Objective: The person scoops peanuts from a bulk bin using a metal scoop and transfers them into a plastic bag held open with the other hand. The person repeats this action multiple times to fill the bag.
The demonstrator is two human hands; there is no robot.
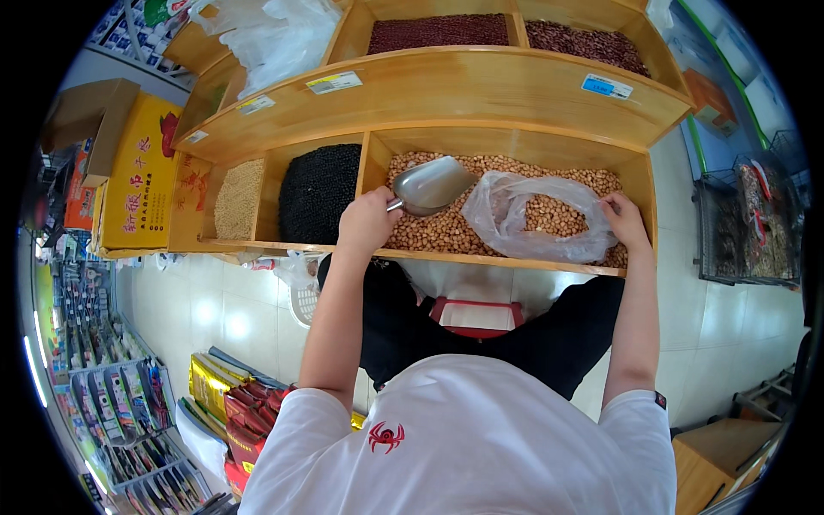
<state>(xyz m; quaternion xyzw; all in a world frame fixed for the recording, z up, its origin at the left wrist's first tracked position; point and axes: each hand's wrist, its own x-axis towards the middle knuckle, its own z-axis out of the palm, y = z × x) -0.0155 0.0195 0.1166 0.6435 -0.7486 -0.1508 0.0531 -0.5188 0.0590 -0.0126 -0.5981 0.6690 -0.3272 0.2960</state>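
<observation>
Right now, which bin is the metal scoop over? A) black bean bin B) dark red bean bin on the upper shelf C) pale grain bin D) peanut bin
D: the left hand holds the metal scoop over the peanut bin, where the right hand holds the clear plastic bag.

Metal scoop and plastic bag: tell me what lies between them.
In the head view, only loose peanuts fill the gap between the metal scoop, held by the left hand, and the clear plastic bag.
</observation>
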